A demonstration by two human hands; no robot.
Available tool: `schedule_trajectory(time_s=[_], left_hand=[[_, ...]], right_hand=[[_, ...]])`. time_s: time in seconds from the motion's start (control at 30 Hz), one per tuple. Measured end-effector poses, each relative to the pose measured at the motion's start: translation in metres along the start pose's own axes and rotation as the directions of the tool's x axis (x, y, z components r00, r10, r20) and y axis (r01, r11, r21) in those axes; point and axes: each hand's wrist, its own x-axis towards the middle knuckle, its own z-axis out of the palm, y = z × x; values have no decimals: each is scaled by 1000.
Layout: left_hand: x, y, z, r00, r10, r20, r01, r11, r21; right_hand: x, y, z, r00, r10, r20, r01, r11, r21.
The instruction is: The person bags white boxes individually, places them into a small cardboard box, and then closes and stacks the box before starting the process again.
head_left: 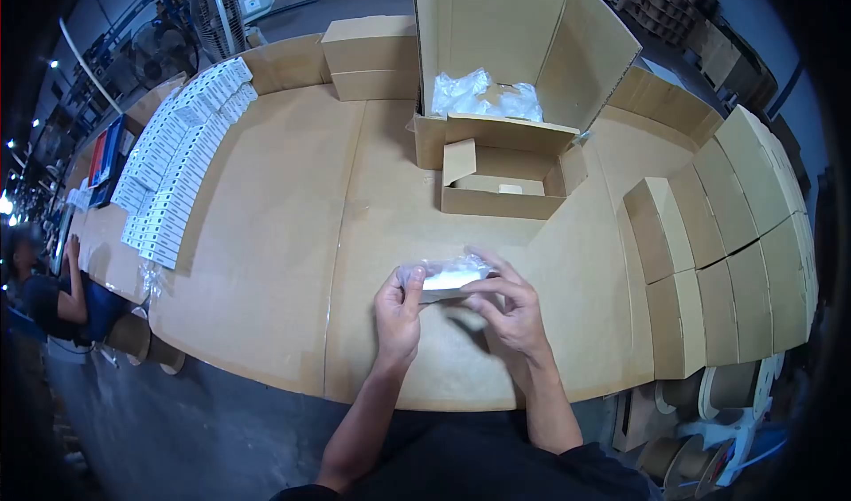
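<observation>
A small white box in a clear plastic bag is held above the table, in front of my body. My left hand grips its left end, thumb on the near face. At the other end, the bent fingers of my right hand close on the bag, with the thumb just below. Beyond my hands stands an open cardboard box with a small white piece inside. Behind it, a larger open carton contains clear plastic bags.
Rows of small white boxes line the cardboard-covered table on the left. Brown cartons are stacked at the right edge, and another carton stands at the back. A person sits at far left.
</observation>
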Motion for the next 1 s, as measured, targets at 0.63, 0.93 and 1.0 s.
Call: schedule_trajectory(time_s=[0.63,0.93,1.0], left_hand=[[-4,32,-15,952,-43,304,58,998,-39],[10,32,-12,925,-173,338,140,983,119],[16,31,-8,910,-168,380,115,981,156]], right_hand=[[16,-5,-6,997,14,81,4,978,-210],[22,-26,-31,966,-86,243,203,833,-514],[24,-27,-39,955,-102,280,226,860,-458]])
